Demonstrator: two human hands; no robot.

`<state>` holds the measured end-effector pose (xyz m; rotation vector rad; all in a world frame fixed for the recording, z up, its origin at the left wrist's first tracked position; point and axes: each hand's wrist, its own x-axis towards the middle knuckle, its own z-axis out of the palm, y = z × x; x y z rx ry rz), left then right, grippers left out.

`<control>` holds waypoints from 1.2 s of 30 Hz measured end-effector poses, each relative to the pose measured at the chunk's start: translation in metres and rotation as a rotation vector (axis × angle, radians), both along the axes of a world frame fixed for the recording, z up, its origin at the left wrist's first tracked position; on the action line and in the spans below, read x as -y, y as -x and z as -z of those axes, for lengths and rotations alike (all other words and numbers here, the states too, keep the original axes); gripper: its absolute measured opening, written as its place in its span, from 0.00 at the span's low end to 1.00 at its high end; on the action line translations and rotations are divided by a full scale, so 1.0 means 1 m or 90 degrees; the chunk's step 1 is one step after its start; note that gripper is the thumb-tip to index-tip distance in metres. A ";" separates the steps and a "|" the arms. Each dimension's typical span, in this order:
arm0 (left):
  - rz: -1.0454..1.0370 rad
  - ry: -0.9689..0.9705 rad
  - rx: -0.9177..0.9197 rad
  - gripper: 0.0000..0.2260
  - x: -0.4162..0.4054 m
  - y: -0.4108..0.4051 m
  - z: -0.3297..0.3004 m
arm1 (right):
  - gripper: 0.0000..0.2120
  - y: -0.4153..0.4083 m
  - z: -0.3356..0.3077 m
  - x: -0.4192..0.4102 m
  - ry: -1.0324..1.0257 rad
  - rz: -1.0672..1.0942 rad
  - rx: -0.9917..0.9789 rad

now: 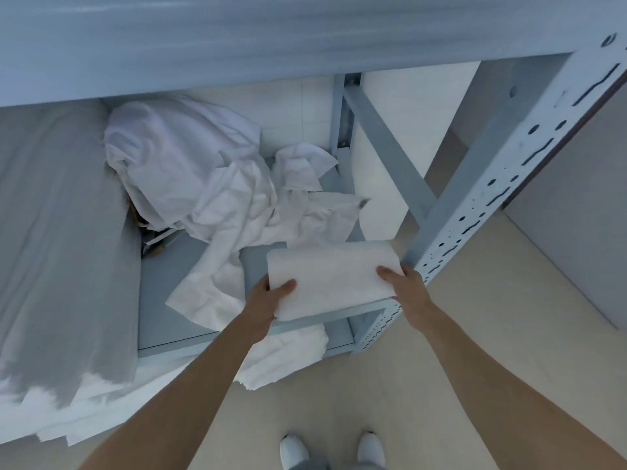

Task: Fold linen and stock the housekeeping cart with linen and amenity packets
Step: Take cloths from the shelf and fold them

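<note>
1. Between the two hands, in the head view, a folded white towel (330, 278) is held level over the front right corner of the lower shelf (190, 286) of a grey metal rack. Its long axis runs from hand to hand, left to right across the view.

2. The left hand (271, 296) grips the towel's left end, thumb curled over the top face and fingers hidden beneath. The right hand (405, 283) clamps the right end the same way, thumb on top. Neither hand is free, and both sit about equally near the towel.

3. Just beyond the grip, away from the person, a crumpled heap of white sheets (203, 178) sprawls over the back of the shelf, with one loose corner trailing forward to just left of the left hand.

4. Just right of the right hand stands the perforated upright post (475, 205) of the rack, and the towel's right end is close beside it.

5. Below the grip, more white linen (288, 354) hangs out under the shelf's front rail toward the floor (441, 368).

6. Far left of the grip lies a large grey-white bedding bundle (61, 232).

7. My reading: the towel is being placed on, or taken from, this shelf. The bare shelf patch lies directly under and just ahead of the towel. Setting it down would mean a short forward-and-down move with the long axis kept parallel to the front rail, clear of the post and the trailing sheet corner.
</note>
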<state>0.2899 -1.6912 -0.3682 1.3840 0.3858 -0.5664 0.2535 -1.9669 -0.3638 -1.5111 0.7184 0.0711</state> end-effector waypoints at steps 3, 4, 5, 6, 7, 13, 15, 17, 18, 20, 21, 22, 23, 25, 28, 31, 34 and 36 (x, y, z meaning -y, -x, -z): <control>-0.004 -0.055 0.040 0.22 0.006 -0.016 0.014 | 0.30 -0.011 0.009 -0.002 0.079 -0.013 -0.006; -0.007 -0.081 0.031 0.26 0.007 -0.020 0.021 | 0.33 -0.014 0.015 -0.005 0.129 -0.028 -0.014; -0.010 -0.100 0.006 0.29 0.007 -0.022 0.029 | 0.35 -0.013 0.021 -0.009 0.191 -0.053 -0.027; -0.018 -0.104 -0.027 0.31 0.008 -0.022 0.037 | 0.36 -0.012 0.028 -0.013 0.260 -0.086 -0.041; -0.024 -0.101 -0.056 0.32 0.008 -0.020 0.045 | 0.36 -0.010 0.034 -0.017 0.329 -0.122 -0.054; 0.107 -0.535 0.202 0.21 0.018 -0.021 0.056 | 0.30 -0.015 0.044 -0.017 0.765 -0.284 0.040; 0.160 -0.609 0.343 0.18 0.027 -0.027 0.050 | 0.28 -0.024 0.045 -0.013 0.813 -0.315 0.076; 0.269 -0.653 0.425 0.19 0.040 -0.034 0.045 | 0.27 -0.034 0.048 -0.012 0.831 -0.375 0.063; 0.328 -0.675 0.441 0.20 0.047 -0.036 0.044 | 0.27 -0.039 0.050 -0.012 0.832 -0.415 0.033; 0.434 -0.697 0.414 0.23 0.056 -0.039 0.049 | 0.27 -0.040 0.059 -0.013 0.824 -0.497 -0.055; 0.482 -0.695 0.377 0.24 0.057 -0.038 0.054 | 0.27 -0.036 0.064 -0.013 0.819 -0.532 -0.093; 0.526 -0.693 0.341 0.25 0.056 -0.035 0.059 | 0.28 -0.030 0.069 -0.013 0.818 -0.562 -0.119; 0.559 -0.699 0.320 0.26 0.054 -0.032 0.065 | 0.29 -0.024 0.074 -0.013 0.822 -0.585 -0.134; 0.602 -0.733 0.322 0.29 0.050 -0.027 0.071 | 0.34 -0.013 0.079 -0.009 0.838 -0.624 -0.144; 0.665 -0.761 0.310 0.32 0.050 -0.030 0.066 | 0.38 -0.011 0.074 -0.005 0.845 -0.668 -0.160; 0.683 -0.724 0.268 0.27 0.051 -0.041 0.051 | 0.36 -0.021 0.061 -0.007 0.847 -0.712 -0.197; 0.543 -0.656 0.261 0.17 0.039 -0.044 0.035 | 0.31 -0.034 0.043 -0.016 0.832 -0.713 -0.213; 0.471 -0.666 0.279 0.13 0.018 -0.042 0.025 | 0.27 -0.044 0.031 -0.023 0.838 -0.688 -0.160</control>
